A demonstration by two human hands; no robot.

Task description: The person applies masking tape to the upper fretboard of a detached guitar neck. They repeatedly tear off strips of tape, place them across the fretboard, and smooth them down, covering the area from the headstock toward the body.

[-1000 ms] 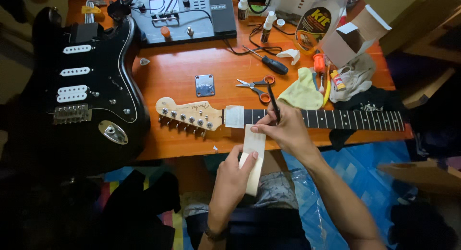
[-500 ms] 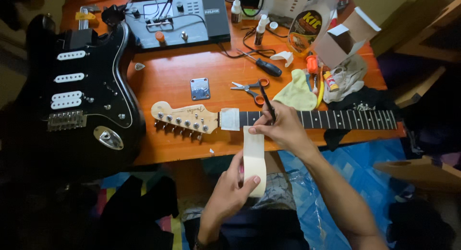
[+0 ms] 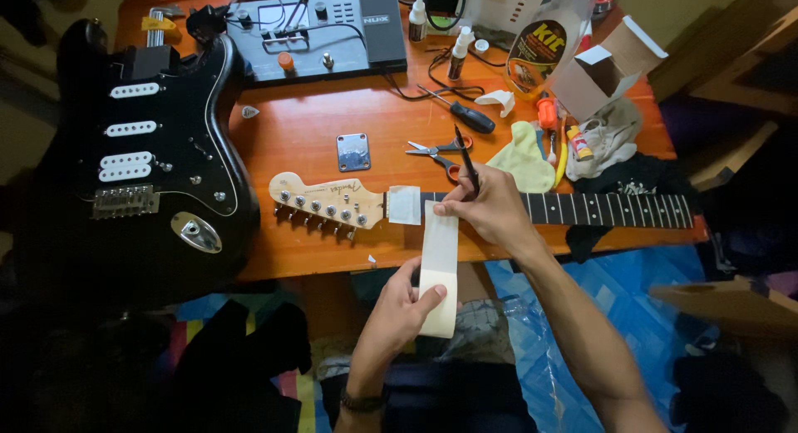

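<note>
A detached guitar neck (image 3: 598,209) lies across the front of the orange table (image 3: 299,142), its pale headstock (image 3: 320,199) to the left. A patch of masking tape (image 3: 405,205) covers the neck by the nut. My left hand (image 3: 399,312) holds a roll of masking tape (image 3: 439,304) below the table edge, a strip running up to the neck. My right hand (image 3: 490,209) presses that strip on the fretboard and grips a thin black tool (image 3: 467,160) that points upward.
A black guitar body (image 3: 150,150) lies at the left. Behind are a grey pedal unit (image 3: 320,26), a metal plate (image 3: 353,151), scissors (image 3: 436,150), a screwdriver (image 3: 461,110), a yellow cloth (image 3: 524,154), bottles and an open cardboard box (image 3: 603,67). Blue plastic sheet (image 3: 648,317) covers the floor at right.
My left hand has drawn the roll a little lower and farther from the table edge, lengthening the strip. My right hand stays on the neck.
</note>
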